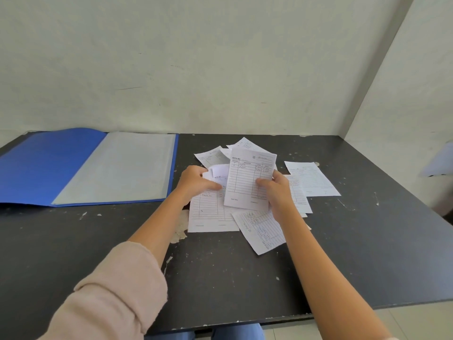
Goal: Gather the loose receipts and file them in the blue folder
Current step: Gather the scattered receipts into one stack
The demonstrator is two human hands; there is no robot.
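Both arms reach forward, forearms bare. Left arm has a pink sleeve [115, 288] pushed up near the elbow. Left hand [196, 181] palm down, fingers curled, thumb pinching a curled receipt [217, 174]. Right hand [277, 190] grips an upright receipt [247, 177], thumb on its front, fingers behind.

Your blue folder [49, 165] lies open flat at the desk's far left, its clear inner sleeve [115, 168] facing up on the right half. To its right, white ruled receipts [213, 212] sprawl in a loose, overlapping heap, some skewed, one near the front turned nearly sideways [259, 229]. One receipt headed "NOTA NO." [247, 177] stands lifted and tilted above the pile; a curled slip [217, 174] rises just left of it.
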